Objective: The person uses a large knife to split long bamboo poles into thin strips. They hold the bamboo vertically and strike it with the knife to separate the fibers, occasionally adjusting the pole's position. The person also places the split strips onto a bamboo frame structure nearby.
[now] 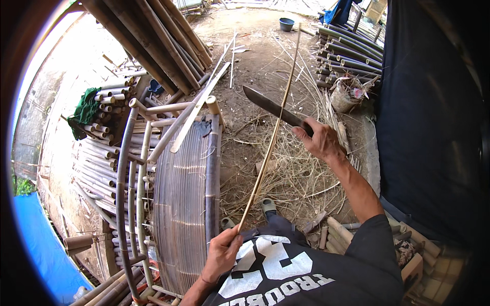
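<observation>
A long, thin bamboo strip (pixel 270 147) slants up and away in front of me. My left hand (pixel 222 252) is closed round its near end, close to my body. My right hand (pixel 320 137) grips the handle of a machete (pixel 267 105), whose dark, wide blade points up and to the left. The blade crosses the strip around its middle and appears to touch it. Whether the edge has cut into the strip I cannot tell.
Left of me stands a bamboo bench (pixel 185 204) with a slatted seat; a pale split strip (pixel 199 109) leans across it. Bamboo poles (pixel 352 53) are stacked at the far right. Shavings (pixel 286 168) litter the ground. A dark sheet (pixel 434 112) hangs at right; a bucket (pixel 287 24) stands far off.
</observation>
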Action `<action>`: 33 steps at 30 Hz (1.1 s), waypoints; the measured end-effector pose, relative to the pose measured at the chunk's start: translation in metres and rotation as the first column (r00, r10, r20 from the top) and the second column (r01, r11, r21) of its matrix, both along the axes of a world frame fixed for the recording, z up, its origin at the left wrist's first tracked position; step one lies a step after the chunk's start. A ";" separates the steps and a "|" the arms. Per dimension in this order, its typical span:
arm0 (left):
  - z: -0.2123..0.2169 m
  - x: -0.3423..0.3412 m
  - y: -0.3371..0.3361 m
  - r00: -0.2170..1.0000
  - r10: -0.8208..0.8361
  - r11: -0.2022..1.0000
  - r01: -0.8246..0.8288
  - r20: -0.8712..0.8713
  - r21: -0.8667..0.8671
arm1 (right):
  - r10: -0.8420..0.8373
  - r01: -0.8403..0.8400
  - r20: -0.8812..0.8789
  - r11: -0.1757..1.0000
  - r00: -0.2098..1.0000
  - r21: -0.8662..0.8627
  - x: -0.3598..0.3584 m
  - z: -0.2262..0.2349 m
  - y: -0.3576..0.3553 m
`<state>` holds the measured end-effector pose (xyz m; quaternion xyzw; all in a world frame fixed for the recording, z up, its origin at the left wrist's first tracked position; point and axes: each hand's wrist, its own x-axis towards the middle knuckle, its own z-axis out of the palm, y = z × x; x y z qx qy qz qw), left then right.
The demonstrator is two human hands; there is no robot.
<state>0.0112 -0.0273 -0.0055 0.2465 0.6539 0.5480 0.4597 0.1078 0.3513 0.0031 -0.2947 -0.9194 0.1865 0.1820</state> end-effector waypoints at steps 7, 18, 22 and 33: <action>-0.007 -0.020 -0.008 0.723 -0.138 0.989 0.140 0.677 0.052 | -0.363 -0.367 -0.353 0.033 0.862 -0.930 -0.027 -0.010 -0.056; -0.007 -0.041 0.095 0.941 0.056 0.995 -0.082 0.334 0.064 | 0.188 -0.228 -0.169 0.939 0.967 -0.256 -0.026 -0.024 -0.104; -0.006 -0.032 0.086 0.976 0.081 0.997 -0.077 -0.201 0.028 | 0.435 -0.393 -0.094 0.873 0.896 0.289 -0.015 -0.043 -0.078; -0.002 -0.008 0.065 0.968 -0.007 0.995 -0.018 -0.250 -0.098 | 0.021 -0.014 0.039 0.985 0.999 -0.171 -0.009 -0.033 -0.020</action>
